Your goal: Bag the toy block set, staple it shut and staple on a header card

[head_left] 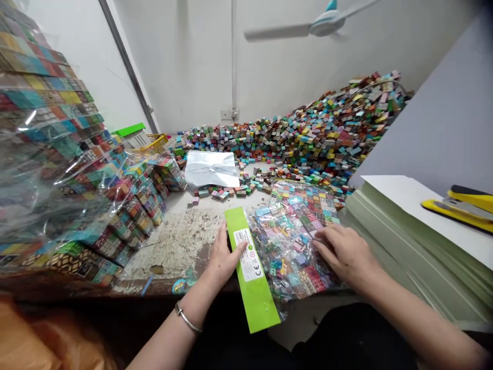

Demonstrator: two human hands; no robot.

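Head view, hands [222,259] [346,253], flat green strip [259,300], crinkled transparent bag [295,244]

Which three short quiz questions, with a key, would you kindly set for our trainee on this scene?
1. Which hand holds the long bright green card strip with a white printed label?

2. True or false: a yellow-and-black stapler rests on a flat white sheet at the picture's right.

3. What do the fingers of the right hand touch?
A) A shiny silver sheet
B) A clear plastic bag with multicoloured contents
C) A crumpled orange bag

Key: 1. The left hand. 2. True. 3. B.
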